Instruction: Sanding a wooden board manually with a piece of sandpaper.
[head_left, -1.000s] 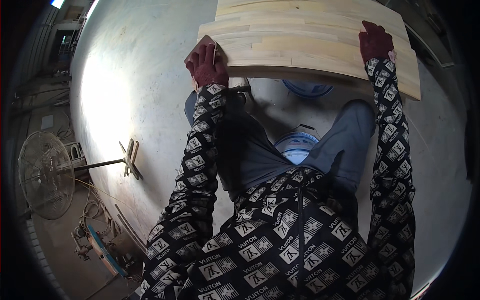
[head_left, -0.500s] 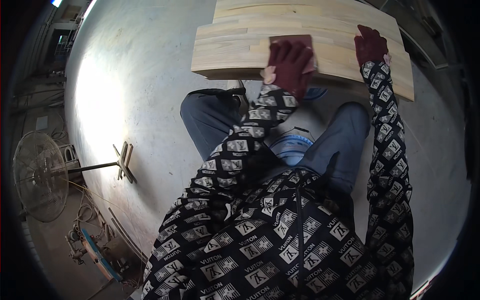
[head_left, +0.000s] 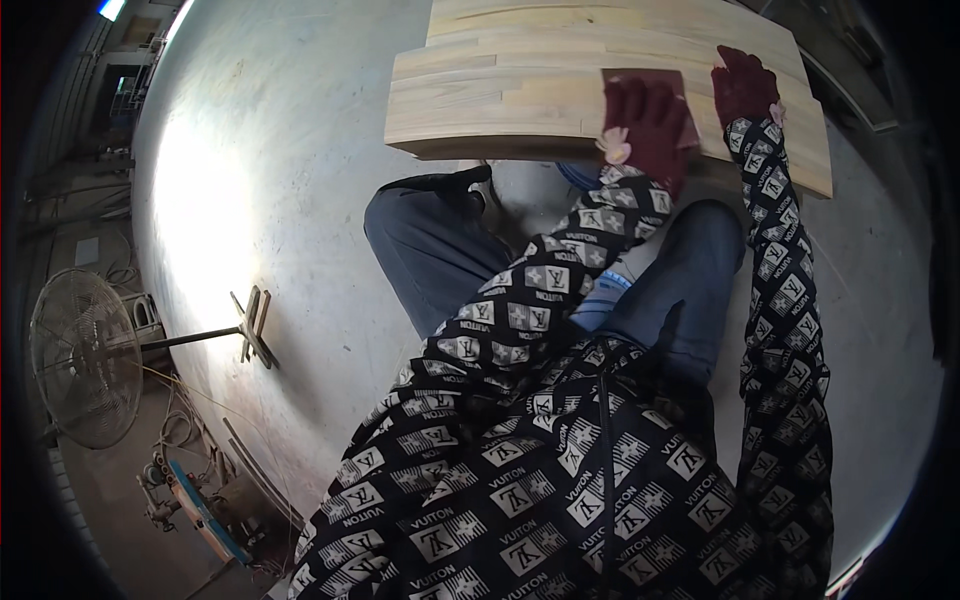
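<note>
My left hand [head_left: 643,120], in a dark red knitted glove, presses a reddish-brown sheet of sandpaper [head_left: 683,108] flat on a pale wooden panel [head_left: 470,100]. Its fingers reach forward over the sheet, near the panel's front edge. Farther right, my right hand [head_left: 745,86] wears a matching glove and rests on the panel with fingers apart, holding nothing. The panel is made of glued strips and lies over another wide pale board [head_left: 600,18] or level behind it; I cannot tell which.
Beneath my arms, a blue bucket-like container [head_left: 600,300] stands between my knees. At left are a floor fan [head_left: 88,358] on its side, a crossed-foot stand [head_left: 254,327] and a machine with a blue edge [head_left: 207,512]. Dark frames [head_left: 850,90] lie beyond the panel's right end.
My left hand has slid to the right along the panel with the sandpaper, closer to my right hand. My right hand has stayed almost in place.
</note>
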